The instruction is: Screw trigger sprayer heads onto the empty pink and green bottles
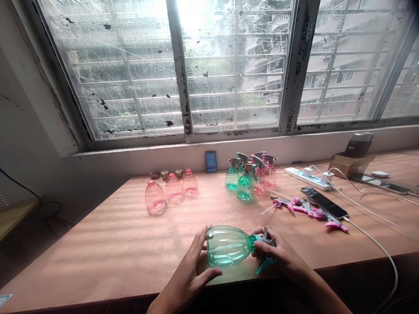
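A clear green spray bottle point(227, 245) lies on its side near the front edge of the wooden table point(114, 244). My left hand point(193, 272) cups the bottle's base end, thumb and fingers wrapped around it. My right hand point(281, 255) grips the teal and grey spray head point(266, 250) at the bottle's neck.
Three pink bottles without heads point(172, 189) stand at the back left. Several finished green and pink spray bottles point(250, 176) stand at the back centre. Loose pink spray heads point(310, 213), a phone point(324, 203), a power strip point(309, 178), cables and a cardboard box point(352, 161) lie on the right.
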`<state>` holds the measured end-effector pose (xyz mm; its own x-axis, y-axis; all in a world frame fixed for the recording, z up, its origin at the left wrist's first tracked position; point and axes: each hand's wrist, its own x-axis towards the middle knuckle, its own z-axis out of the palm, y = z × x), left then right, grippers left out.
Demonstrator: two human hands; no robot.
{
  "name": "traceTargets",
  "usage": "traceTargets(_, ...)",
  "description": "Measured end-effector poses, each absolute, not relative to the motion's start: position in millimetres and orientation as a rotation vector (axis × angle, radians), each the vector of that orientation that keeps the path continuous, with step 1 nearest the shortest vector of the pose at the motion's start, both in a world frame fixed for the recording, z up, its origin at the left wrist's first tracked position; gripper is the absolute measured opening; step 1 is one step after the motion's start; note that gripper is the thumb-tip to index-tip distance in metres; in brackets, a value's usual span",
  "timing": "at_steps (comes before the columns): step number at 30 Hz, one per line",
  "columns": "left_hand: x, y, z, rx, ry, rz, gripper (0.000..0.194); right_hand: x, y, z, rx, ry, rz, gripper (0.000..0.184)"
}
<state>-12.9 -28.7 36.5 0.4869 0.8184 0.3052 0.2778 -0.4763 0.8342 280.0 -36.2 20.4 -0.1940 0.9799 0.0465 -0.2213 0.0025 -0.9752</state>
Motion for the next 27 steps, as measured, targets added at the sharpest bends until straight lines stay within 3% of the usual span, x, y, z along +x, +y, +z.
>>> traceTargets(8, -13.7, -26.9, 28.2, 1.903, 0.827, 0.844, 0.089, 280.0, -36.7, 21.0, -0.907, -1.179, 1.433, 0.048)
traceTargets(12, -11.0, -30.5, 33.6, 1.88, 0.841, 0.901, 0.1, 280.3, -36.7, 21.5, -0.909, -1.2, 1.431, 0.047)
traceTargets(23, -11.4, -27.8, 28.5, 1.89, 0.81, 0.868, 0.089, 281.0, -35.6, 20.0, -0.909, -1.187, 1.447, 0.046)
traceTargets(27, -10.5, -30.5, 31.0, 1.831, 0.803, 0.874, 0.1, 282.0, -36.4, 18.7, -0.9, -1.192, 1.445, 0.045)
